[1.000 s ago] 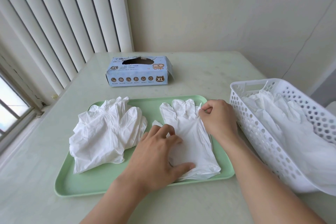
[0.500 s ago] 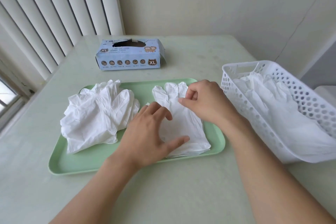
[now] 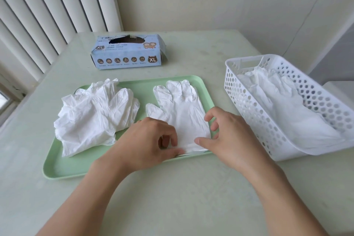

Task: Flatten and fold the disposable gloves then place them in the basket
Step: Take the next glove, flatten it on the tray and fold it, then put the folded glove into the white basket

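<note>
1. Glove (image 3: 180, 113) lies flat on the right half of the green tray (image 3: 57, 168), its finger end pointing to 12 o'clock and its cuff toward 6 o'clock, nearest the person.
2. Its long axis runs from 12 to 6, so the coming fold most likely turns on lifting the cuff and carrying it toward 12 o'clock over the palm.
3. The left hand (image 3: 147, 143) sits at the cuff's 9 o'clock corner, thumb and fingers curled and apparently pinching the cuff edge; the pinch itself is partly hidden by the knuckles.
4. The right hand (image 3: 228, 136) sits at the cuff's 3 o'clock corner, thumb pressed on the cuff edge, fingers curled above the glove's side; whether they actually grasp the material I cannot tell.
5. Both hands are about equally near the cuff, one at each corner, which suits a two-handed fold.
6. A crumpled pile of gloves (image 3: 95, 117) waits on the tray at 9 o'clock from the flat one.
7. The white basket (image 3: 249, 113) stands on the table at 3 o'clock of the tray, closer to the right hand, with gloves already inside.
8. A blue glove box (image 3: 128, 53) stands beyond the tray at 12 o'clock.
</note>
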### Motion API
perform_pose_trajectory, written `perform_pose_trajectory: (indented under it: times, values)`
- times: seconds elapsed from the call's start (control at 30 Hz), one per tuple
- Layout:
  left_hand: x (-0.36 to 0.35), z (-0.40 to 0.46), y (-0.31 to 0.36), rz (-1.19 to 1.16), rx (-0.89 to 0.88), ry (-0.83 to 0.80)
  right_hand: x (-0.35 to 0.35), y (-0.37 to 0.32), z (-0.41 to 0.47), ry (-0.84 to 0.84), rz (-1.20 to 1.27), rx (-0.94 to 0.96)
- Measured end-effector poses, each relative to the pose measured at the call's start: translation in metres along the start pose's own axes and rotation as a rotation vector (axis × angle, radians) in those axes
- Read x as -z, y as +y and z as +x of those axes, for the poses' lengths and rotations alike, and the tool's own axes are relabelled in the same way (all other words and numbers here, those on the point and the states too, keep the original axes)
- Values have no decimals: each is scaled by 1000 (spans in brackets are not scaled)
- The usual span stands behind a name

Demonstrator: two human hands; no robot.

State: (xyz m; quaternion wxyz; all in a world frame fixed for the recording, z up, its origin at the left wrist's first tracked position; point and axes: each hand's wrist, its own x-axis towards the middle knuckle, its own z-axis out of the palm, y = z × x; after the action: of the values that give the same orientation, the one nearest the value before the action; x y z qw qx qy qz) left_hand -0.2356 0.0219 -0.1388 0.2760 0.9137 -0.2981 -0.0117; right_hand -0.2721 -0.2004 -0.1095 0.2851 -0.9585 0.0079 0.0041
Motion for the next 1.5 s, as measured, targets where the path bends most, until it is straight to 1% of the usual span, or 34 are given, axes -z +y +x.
perform_pose_trajectory:
  times: [0.1,0.17,0.27,0.37,0.43,0.5,0.53,0.6,0.73,0.83,0.9,0.93,0.97,1.0,1.07,1.1,1.13,1.23,1.33,1.37,1.5]
  values:
    - [0,0,0,-7,-16,-8,-8,1,4,-34,65,33]
    - [1,-1,1,-12,-15,-7,-13,1,9,-57,152,36]
    - [1,-2,10,17,43,-11,-10,2,13,-66,370,-30]
    - [-5,-2,22,109,113,20,-7,0,14,-59,630,-104]
    - [-11,1,27,172,151,54,-6,-5,14,-97,807,-153]
    - [-16,1,31,203,167,75,-5,-9,13,-129,930,-183]
    - [-19,1,33,190,154,83,-5,-10,12,-131,973,-192]
    - [-20,0,37,119,74,120,-1,-12,12,-107,1040,-197]
    - [-9,2,38,-10,-91,323,18,-17,10,-118,1148,-154]
    - [10,6,49,-197,-126,479,42,-26,3,-141,1182,-98]
    - [32,10,69,-410,-58,504,63,-32,-2,-147,1214,-35]
    - [47,15,83,-511,-14,496,78,-34,-5,-162,1213,37]
    - [60,20,94,-600,28,478,92,-35,-8,-199,1168,121]
    - [74,26,106,-662,57,450,107,-36,-10,-226,1061,212]
    - [95,36,127,-750,91,376,128,-36,-15,-230,805,286]
    - [102,42,136,-790,91,345,136,-38,-17,-182,726,277]
    - [106,46,144,-832,86,315,140,-39,-18,-126,712,274]
    - [111,56,166,-888,39,252,150,-42,-26,28,947,252]
    - [109,61,180,-924,16,219,166,-34,-35,186,1017,230]
    - [107,65,185,-941,8,201,175,-27,-40,217,1012,229]
    - [102,78,208,-1001,-34,155,205,-16,-46,253,987,217]
